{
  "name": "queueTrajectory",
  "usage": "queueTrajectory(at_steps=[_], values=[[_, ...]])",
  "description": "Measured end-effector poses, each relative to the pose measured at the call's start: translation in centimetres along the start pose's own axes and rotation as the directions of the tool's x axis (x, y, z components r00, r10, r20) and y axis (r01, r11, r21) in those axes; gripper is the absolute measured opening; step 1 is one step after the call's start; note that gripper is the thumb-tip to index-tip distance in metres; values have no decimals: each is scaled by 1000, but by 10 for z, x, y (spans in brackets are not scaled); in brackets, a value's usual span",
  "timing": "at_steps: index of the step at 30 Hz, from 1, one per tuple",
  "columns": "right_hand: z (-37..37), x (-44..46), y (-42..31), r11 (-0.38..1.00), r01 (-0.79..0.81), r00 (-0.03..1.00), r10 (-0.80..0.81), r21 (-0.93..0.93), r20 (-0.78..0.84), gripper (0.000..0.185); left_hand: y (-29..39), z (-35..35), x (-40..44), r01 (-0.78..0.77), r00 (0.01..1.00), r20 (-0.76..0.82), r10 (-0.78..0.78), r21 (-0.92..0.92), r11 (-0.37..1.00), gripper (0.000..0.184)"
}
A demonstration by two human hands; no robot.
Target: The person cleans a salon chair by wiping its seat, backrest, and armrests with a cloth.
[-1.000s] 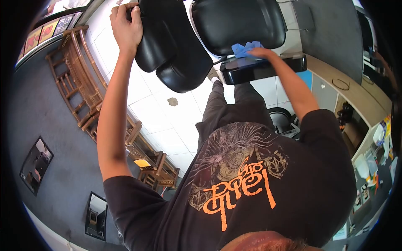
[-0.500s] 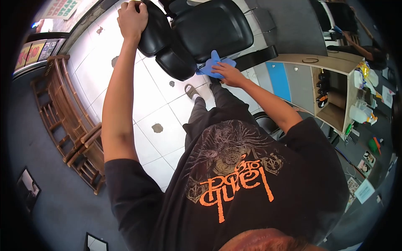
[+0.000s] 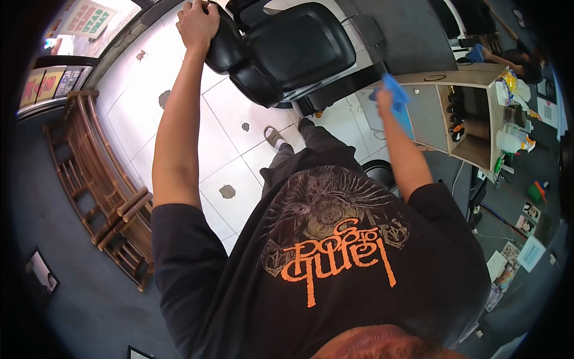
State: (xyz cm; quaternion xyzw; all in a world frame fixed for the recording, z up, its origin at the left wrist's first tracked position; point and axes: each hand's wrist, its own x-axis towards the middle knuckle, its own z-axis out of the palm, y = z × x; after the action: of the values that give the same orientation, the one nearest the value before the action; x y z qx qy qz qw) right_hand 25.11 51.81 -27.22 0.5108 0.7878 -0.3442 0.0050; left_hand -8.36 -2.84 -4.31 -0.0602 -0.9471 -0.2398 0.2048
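Note:
A black padded chair (image 3: pixel 296 45) is at the top centre. My left hand (image 3: pixel 197 27) has its fingers curled over the end of the chair's backrest (image 3: pixel 224 45). Out to the right, my right hand (image 3: pixel 384 102) is closed on a blue cloth (image 3: pixel 396 96); both are blurred by motion. The cloth hangs in front of the blue and grey cabinet doors, just beyond the end of the black armrest (image 3: pixel 344 88), and appears apart from it.
A bamboo bench (image 3: pixel 98 185) lines the left wall. On the right, an open-shelved cabinet (image 3: pixel 472 122) stands beside a counter with bottles (image 3: pixel 511 139). A mirror (image 3: pixel 487 36) reflects a person with blue cloth. My sandalled foot (image 3: pixel 273 136) rests on white tiles.
My right hand has swung with the blue cloth from the seat's near edge rightward past the armrest. My left hand stays on the backrest. The view has shifted, showing more of the counter.

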Motion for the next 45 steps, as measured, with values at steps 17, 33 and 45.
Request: queueTrajectory(at_steps=[17, 33, 45], values=[[11, -215, -101, 740, -607, 402, -26, 288, 915, 61, -1, -2, -4, 1, 1000, -7, -2, -9, 1000, 35], [-87, 146, -179, 888, 460, 828, -427, -6, 363, 63, 21, 4, 1, 402, 902, 14, -431, 339, 851, 68], [156, -41, -153, 344, 930, 150, -25, -133, 988, 55, 54, -5, 3, 618, 758, -36, -651, 358, 700, 65]])
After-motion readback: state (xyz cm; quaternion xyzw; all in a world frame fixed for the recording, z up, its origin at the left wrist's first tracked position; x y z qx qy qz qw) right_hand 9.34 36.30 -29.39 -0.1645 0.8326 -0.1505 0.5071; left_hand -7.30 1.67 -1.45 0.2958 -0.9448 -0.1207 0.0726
